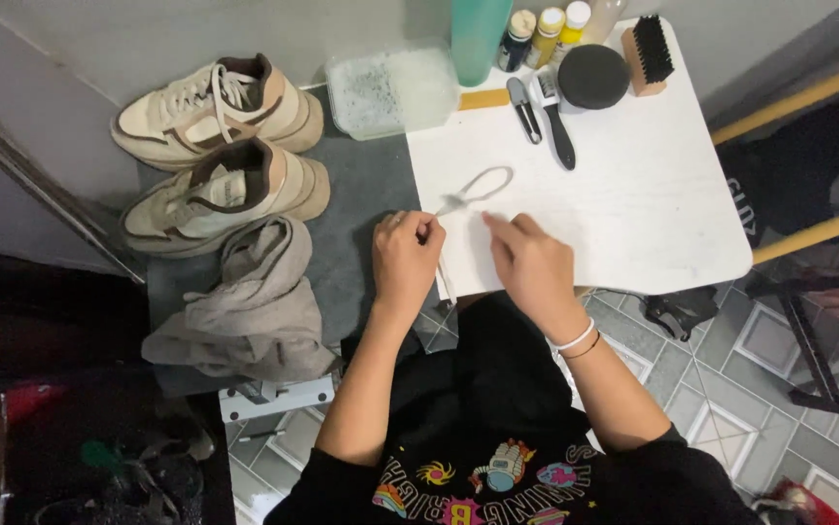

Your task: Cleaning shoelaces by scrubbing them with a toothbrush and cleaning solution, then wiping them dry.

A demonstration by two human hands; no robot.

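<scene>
On the white table, beside two beige shoes and a grey cloth, the left hand pinches a looped white shoelace while the right hand presses fingertips down, best kept flat and untwisted.

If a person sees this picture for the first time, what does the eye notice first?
Probably the two hands at the centre: the left hand pinches a pale shoelace that loops over the white table, with the right hand beside it. Next, the pair of beige sneakers at upper left, above a crumpled grey cloth.
</scene>
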